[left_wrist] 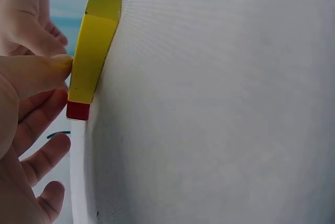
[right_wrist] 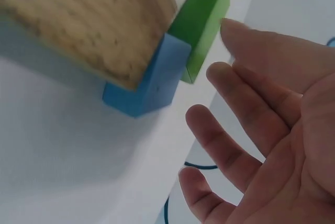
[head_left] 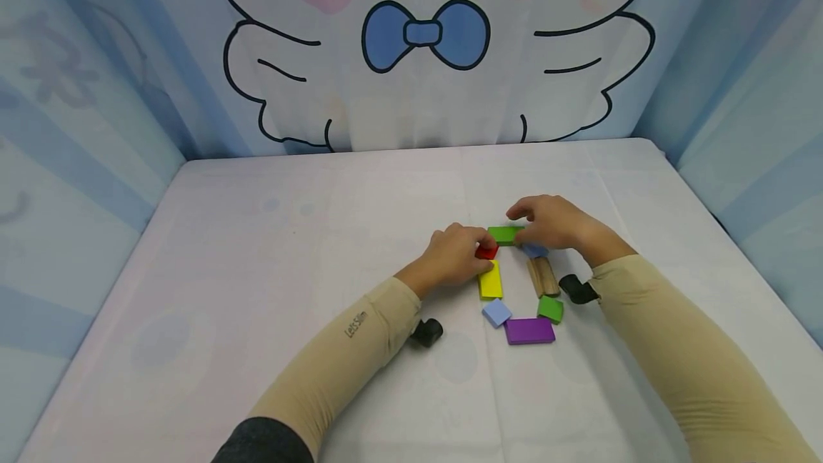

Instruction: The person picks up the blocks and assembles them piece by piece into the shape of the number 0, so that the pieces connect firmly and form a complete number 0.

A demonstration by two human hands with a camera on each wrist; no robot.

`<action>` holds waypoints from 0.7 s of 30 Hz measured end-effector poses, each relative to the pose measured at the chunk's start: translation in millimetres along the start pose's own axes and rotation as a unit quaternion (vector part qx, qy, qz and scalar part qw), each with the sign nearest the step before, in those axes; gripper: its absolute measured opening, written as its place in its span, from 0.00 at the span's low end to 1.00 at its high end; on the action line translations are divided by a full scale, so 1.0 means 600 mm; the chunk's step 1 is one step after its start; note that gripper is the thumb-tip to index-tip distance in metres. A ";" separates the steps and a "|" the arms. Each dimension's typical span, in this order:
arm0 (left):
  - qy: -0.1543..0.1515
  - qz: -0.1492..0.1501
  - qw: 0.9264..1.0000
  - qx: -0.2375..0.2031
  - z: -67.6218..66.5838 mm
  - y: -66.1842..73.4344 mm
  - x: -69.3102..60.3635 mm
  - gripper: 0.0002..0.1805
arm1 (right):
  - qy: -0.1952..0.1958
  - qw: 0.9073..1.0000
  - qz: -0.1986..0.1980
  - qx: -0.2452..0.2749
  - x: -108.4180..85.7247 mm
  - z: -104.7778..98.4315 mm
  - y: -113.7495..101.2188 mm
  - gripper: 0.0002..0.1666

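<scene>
Small coloured blocks lie in a ring on the white table. My left hand (head_left: 455,256) pinches the red block (head_left: 486,252) at the ring's upper left, index finger beyond it and thumb on the near side. That thumb also lies against the end of the yellow block (head_left: 491,281); in the left wrist view the yellow block (left_wrist: 94,51) hides most of the red block (left_wrist: 78,110). Beside the long green block (head_left: 504,236) and the blue block (head_left: 535,249), my right hand (head_left: 553,223) hovers with loosely bent fingers. The right wrist view shows nothing in my right hand (right_wrist: 277,114).
Nearer me, the ring continues with a wooden block (head_left: 543,277), a small green block (head_left: 550,309), a purple block (head_left: 530,331) and a light blue block (head_left: 496,313). A printed curtain (head_left: 424,106) hangs behind the table (head_left: 257,291).
</scene>
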State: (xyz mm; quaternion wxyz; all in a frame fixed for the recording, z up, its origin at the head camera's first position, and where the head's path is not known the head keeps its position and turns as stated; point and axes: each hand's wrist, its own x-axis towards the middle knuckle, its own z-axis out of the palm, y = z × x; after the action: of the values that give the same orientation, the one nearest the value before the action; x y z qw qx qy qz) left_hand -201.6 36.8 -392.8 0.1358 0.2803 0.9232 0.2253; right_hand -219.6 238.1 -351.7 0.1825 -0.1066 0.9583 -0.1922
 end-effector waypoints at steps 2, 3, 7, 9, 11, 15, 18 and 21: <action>0.003 0.001 1.000 -0.003 0.000 0.000 0.001 0.17 | 0.005 1.000 0.001 0.005 -0.006 -0.007 0.004 0.27; 0.004 0.001 1.000 -0.005 0.001 0.000 0.002 0.17 | 0.007 1.000 0.001 0.005 -0.009 -0.009 0.007 0.28; 0.000 0.005 1.000 -0.009 0.002 -0.002 0.005 0.17 | 0.021 1.000 0.004 0.006 -0.022 -0.013 0.017 0.28; -0.004 0.006 1.000 -0.012 0.003 -0.003 0.005 0.17 | 0.027 1.000 0.005 0.009 -0.029 -0.011 0.021 0.28; -0.006 0.008 1.000 -0.017 0.002 -0.003 0.004 0.17 | 0.037 0.999 0.000 0.006 -0.037 -0.010 0.024 0.29; 0.013 -0.001 1.000 -0.025 -0.006 -0.004 0.000 0.16 | 0.064 0.998 -0.006 -0.007 -0.053 -0.009 0.025 0.31; 0.035 -0.004 0.999 -0.024 -0.018 -0.004 -0.008 0.19 | 0.076 0.997 0.005 -0.021 -0.069 -0.006 0.025 0.32; 0.055 0.000 0.998 -0.014 -0.032 -0.004 -0.022 0.25 | 0.091 0.995 0.009 -0.040 -0.087 0.001 0.026 0.33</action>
State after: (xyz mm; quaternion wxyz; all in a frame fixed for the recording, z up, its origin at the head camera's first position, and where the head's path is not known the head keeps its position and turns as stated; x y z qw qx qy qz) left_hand -199.4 21.2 -375.7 0.0884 0.2657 0.9261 0.2529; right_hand -173.6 266.3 -342.6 0.0915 -0.0869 0.9789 -0.1608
